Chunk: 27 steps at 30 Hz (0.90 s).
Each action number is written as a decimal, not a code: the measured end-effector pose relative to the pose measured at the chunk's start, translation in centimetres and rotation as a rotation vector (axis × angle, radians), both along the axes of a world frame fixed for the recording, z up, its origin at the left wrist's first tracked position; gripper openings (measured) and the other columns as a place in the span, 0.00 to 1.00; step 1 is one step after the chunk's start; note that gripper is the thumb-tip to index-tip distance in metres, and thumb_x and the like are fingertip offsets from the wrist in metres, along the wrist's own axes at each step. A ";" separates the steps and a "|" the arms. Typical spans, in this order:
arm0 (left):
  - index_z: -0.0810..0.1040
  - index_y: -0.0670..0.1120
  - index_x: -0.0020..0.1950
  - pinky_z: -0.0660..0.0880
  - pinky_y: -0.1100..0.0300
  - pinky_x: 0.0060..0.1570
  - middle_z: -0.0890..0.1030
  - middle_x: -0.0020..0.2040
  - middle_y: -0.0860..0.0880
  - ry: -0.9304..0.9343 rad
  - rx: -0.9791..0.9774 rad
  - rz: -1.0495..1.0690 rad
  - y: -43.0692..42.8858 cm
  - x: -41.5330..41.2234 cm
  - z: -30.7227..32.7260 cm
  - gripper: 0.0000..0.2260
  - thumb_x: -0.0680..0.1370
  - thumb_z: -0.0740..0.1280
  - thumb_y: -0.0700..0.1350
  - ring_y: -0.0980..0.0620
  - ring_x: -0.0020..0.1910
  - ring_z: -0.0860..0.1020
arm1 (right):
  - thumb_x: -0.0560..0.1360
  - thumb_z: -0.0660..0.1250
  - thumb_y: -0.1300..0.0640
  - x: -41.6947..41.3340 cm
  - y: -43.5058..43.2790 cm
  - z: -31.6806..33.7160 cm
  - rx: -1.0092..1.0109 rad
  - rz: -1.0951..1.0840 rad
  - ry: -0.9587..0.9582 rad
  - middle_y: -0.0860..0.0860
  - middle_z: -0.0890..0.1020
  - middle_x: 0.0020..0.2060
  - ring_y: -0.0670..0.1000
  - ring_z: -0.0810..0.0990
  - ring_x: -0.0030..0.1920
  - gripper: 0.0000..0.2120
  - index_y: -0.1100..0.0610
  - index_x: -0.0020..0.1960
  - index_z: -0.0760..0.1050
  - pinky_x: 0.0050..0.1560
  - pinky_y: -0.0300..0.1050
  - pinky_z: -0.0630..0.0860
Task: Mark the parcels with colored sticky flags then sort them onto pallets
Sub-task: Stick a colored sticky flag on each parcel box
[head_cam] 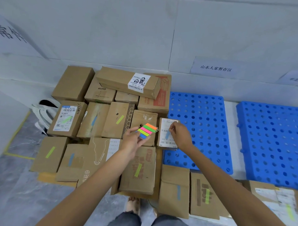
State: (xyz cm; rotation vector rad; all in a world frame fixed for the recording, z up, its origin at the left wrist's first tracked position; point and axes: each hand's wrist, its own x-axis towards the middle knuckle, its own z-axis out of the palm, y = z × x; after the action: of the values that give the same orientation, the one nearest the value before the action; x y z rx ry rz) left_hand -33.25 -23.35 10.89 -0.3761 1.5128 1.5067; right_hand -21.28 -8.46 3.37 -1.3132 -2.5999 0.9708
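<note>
The left hand (133, 142) grips a multicoloured sticky-flag pad (147, 130) while the right hand (179, 133) pinches a blue flag (167, 134) onto a white-labelled cardboard parcel (166, 142).

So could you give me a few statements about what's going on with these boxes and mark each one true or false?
1. The left hand holds a pad of coloured sticky flags. True.
2. The right hand is pressing a pink flag onto a parcel. False: the blue flag under its fingers goes on the small labelled parcel.
3. Both blue pallets are stacked with parcels. False: only that small parcel overlaps one pallet's edge.
4. Several parcels already carry green or blue flags. True.
</note>
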 end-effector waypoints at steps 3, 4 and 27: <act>0.71 0.45 0.56 0.78 0.55 0.51 0.78 0.53 0.42 -0.008 -0.004 0.029 -0.7 -0.2 0.0 0.08 0.81 0.57 0.36 0.49 0.43 0.81 | 0.76 0.62 0.59 0.3 -0.2 -0.8 0.038 0.036 -0.018 0.51 0.75 0.45 0.49 0.72 0.44 0.02 0.56 0.48 0.72 0.39 0.44 0.73; 0.71 0.45 0.59 0.78 0.55 0.51 0.77 0.54 0.42 -0.006 -0.005 0.036 -0.9 -0.1 0.0 0.09 0.81 0.57 0.36 0.49 0.43 0.81 | 0.76 0.63 0.58 0.5 -0.3 -1.0 0.044 0.056 -0.031 0.51 0.74 0.48 0.49 0.72 0.48 0.04 0.56 0.50 0.71 0.41 0.45 0.73; 0.72 0.49 0.52 0.73 0.64 0.23 0.79 0.44 0.41 0.406 0.162 -0.455 -6.4 -6.4 5.1 0.03 0.80 0.62 0.42 0.47 0.35 0.78 | 0.75 0.61 0.46 -7.0 -8.7 11.2 0.218 0.350 0.425 0.49 0.76 0.52 0.46 0.70 0.55 0.16 0.51 0.59 0.76 0.56 0.39 0.66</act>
State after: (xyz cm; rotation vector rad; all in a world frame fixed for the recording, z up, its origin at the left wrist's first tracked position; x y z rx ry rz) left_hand -39.69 -29.80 16.03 0.3727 1.6289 1.3688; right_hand -28.25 -17.18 14.62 -0.5387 -2.5388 0.8573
